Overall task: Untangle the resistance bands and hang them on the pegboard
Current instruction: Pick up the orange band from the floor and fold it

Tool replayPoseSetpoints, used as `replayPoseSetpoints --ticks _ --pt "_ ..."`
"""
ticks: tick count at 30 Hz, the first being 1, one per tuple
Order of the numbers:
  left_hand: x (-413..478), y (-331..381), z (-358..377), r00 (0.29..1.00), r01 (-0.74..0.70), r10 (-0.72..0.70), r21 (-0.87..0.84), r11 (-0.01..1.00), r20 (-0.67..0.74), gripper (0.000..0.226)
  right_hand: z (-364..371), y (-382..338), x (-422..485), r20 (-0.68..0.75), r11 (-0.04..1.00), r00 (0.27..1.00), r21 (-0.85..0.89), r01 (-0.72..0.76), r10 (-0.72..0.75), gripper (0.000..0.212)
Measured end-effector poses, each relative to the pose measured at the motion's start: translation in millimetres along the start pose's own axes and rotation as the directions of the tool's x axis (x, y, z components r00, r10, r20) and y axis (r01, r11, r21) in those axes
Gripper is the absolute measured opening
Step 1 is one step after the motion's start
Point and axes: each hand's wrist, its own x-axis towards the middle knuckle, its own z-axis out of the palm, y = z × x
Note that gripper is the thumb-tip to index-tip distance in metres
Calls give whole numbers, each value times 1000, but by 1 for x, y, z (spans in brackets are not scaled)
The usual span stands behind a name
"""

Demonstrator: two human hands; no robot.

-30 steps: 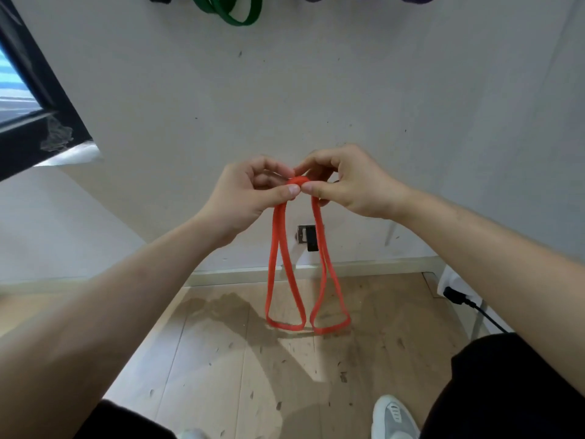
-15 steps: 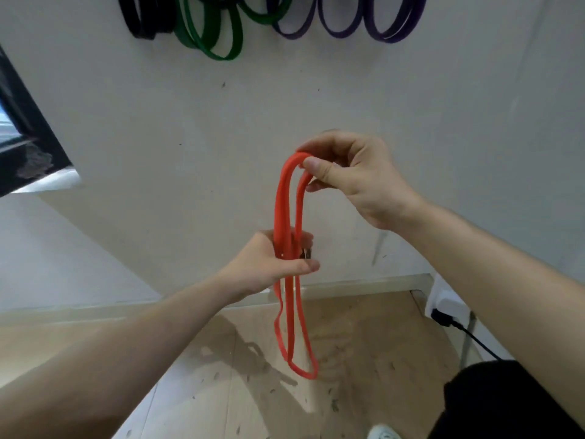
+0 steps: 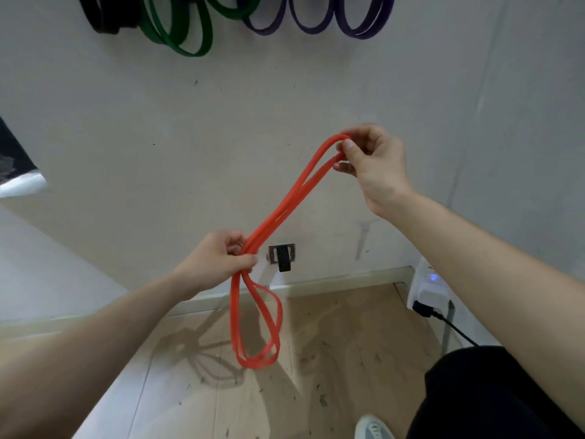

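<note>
The right hand (image 3: 376,167) pinches the top of the orange resistance band (image 3: 278,217) between thumb and fingers; the left hand (image 3: 218,259) grips its strands lower down – two loops dangle below, above the wooden floor (image 3: 332,359), in front of the wall

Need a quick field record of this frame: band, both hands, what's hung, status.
band: red band, doubled, stretched between both hands, two loops dangling below the lower hand
left hand: grips the strands midway
right hand: pinches the upper end
hung on wall: black band, green bands, purple bands
status: red band not yet hung
</note>
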Motion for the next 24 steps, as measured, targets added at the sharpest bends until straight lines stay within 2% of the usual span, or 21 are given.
replayPoseSetpoints --ticks 4,7,9,12,15,17,19,21,22,24 --pt "0 1 -16 996 -8 -3 -108 994 -94 9 -15 22 9 -7 996 996 -13 -94 94 21" --pt "-2 9 -20 986 -50 16 -195 980 -168 11 -26 37 11 47 985 985 -55 -164 166 18" --pt "-2 14 -21 975 -80 24 -253 964 -219 13 -34 46 9 113 961 972 -211 -180 206 15" --pt "-3 19 -24 966 -111 39 -273 956 -254 15 -43 55 6 220 851 939 -512 -119 264 13" --pt "-4 21 -23 974 -115 69 -208 971 -216 16 -34 51 -2 345 791 902 -612 6 261 27" --pt "-6 23 -20 986 -98 78 -139 985 -145 16 -16 42 -16 468 784 849 -611 110 245 42" --pt "-7 24 -18 994 -88 80 -124 988 -68 17 7 37 -33 602 782 759 -587 210 248 60" --pt "-8 25 -16 995 -100 96 -139 985 -35 18 28 36 -50 690 794 670 -555 246 275 74" --pt "-9 26 -15 994 -108 104 -144 984 -31 18 36 37 -55 715 806 641 -537 249 278 75" --pt "-10 28 -16 992 -124 122 -143 982 -21 18 46 38 -61 745 835 616 -492 248 255 59"
